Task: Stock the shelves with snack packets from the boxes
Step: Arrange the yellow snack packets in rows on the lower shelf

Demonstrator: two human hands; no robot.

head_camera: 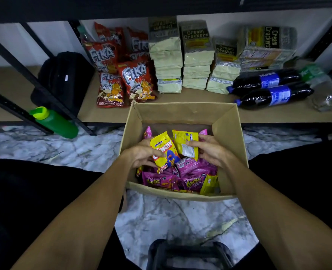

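Step in hand: picking stock out of the box, shelf placement not yet begun. The open cardboard box [227,129] sits on the marble-pattern floor, just in front of the bottom shelf [278,115]. The left hand [141,154] grips a yellow Crunchy packet [164,151], thumb across its printed front and fingers curled behind, with the packet lifted partly above the heap. The right hand [210,151] pinches a second yellow packet [186,143], back panel facing the camera, fingertips on its lower edge; the thumb is hidden, so I cannot tell how firm that hold is. Both packets are inside the box's outline, touching each other, above a layer of purple Gratoz packets [192,182]. Already on the shelf: red Fika packets [136,78], stacks of Cream Crackers [197,55] and two Pepsi bottles [272,80] lying on their sides. Judgement: the next move calls for lifting both packets clear of the box's far wall and carrying them forward. Bare board shows in front of the cracker stacks. The foil looks slippery and light, so the right-hand pinch may need firming up first.
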